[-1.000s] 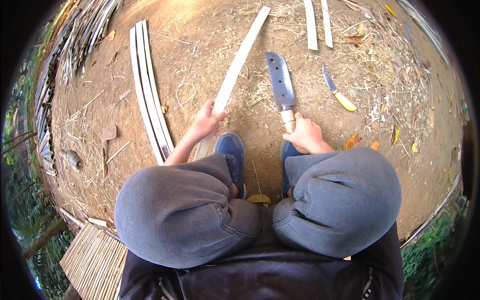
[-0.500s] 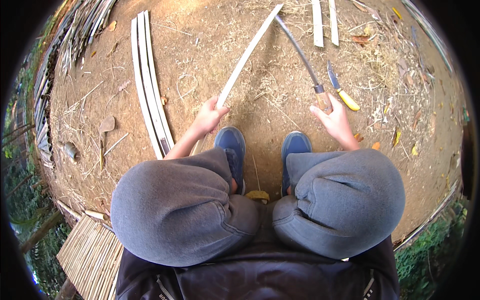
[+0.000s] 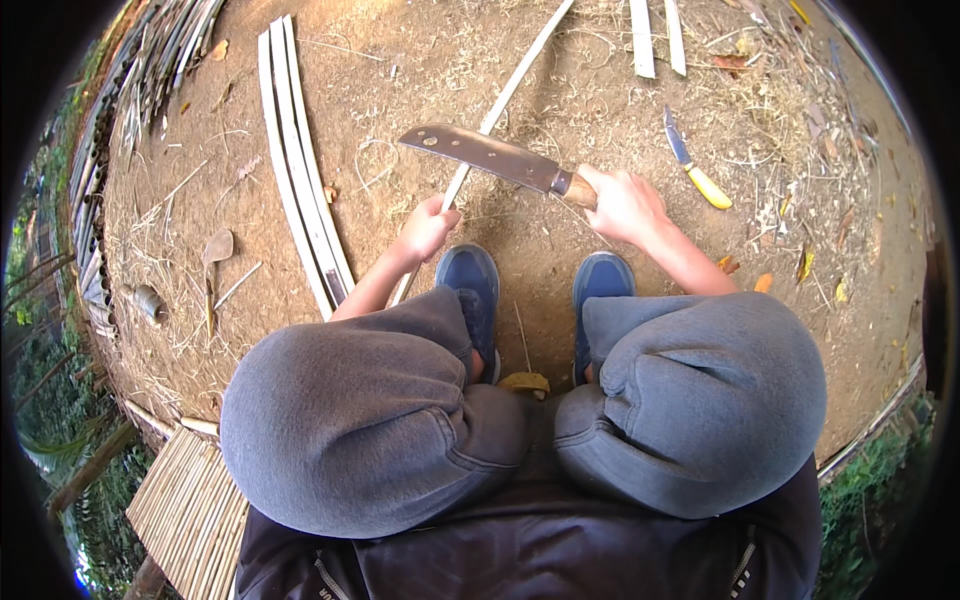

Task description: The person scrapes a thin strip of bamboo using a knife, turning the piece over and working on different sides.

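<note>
My left hand (image 3: 425, 232) is closed round a long pale bamboo strip (image 3: 522, 72), which slants up and away to the right. In my right hand (image 3: 630, 206) is the wooden handle of a machete (image 3: 500, 162). Its broad dark blade lies flat side up and points left, crossing over the strip a little beyond my left hand. Whether the blade touches the strip I cannot tell. On the ground to the right of my right hand lies a small knife (image 3: 706, 186) with a yellow handle.
Several pale strips (image 3: 290, 140) lie side by side at the left, and two more strips (image 3: 642, 40) at the far right. A spoon-shaped tool (image 3: 217, 247) and a small cylinder (image 3: 150, 304) rest farther left. My shoes (image 3: 468, 275) are just below my hands.
The machete has swung from pointing away, edge-on, to lying across the strip with its blade pointing left. My right hand has moved slightly left and turned over. My left hand keeps its hold.
</note>
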